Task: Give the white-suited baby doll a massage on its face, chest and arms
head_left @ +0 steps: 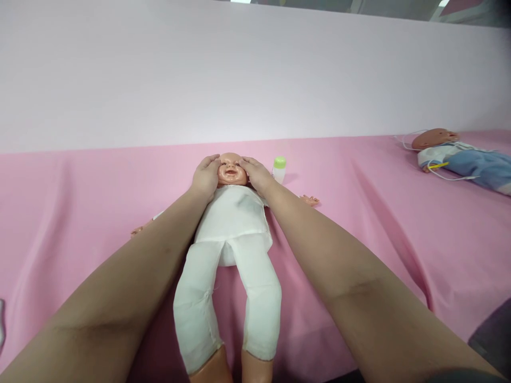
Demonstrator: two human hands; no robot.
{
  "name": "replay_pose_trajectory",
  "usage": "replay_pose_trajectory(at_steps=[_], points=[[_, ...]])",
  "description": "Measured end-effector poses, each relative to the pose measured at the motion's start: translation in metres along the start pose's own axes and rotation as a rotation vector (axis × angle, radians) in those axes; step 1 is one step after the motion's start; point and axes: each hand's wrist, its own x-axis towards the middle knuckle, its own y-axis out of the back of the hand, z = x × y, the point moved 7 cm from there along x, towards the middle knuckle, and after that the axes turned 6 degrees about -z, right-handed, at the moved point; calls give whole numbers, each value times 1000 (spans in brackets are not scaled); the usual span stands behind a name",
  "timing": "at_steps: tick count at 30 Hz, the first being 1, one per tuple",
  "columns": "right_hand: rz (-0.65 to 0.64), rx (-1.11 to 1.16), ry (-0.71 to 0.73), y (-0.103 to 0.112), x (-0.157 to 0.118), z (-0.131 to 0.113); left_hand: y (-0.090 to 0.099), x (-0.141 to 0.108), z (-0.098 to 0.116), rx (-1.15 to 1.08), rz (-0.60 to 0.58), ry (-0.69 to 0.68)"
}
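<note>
A baby doll [235,213] in white cloth lies on its back on the pink sheet, its head away from me and its legs toward me. My left hand [206,175] rests against one side of the doll's head, and my right hand [256,174] against the other side. The head is cupped between both palms, with the smiling face showing. Just beyond my right hand stands a small bottle [279,169] with a green cap. The doll's hands stick out past my forearms on both sides.
A pink sheet [343,181] covers the surface, with folds at left and right. Farther right lies a second doll [475,162] in blue and white, with thin white tubing and a yellow piece. A pale wall [255,74] rises behind. A dark object sits at the lower right edge.
</note>
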Motion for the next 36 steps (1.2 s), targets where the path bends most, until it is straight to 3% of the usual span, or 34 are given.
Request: replay_pose_trajectory(at_steps=[36], points=[[-14, 12, -13, -3, -2, -5, 1, 1, 0, 50, 5, -6]])
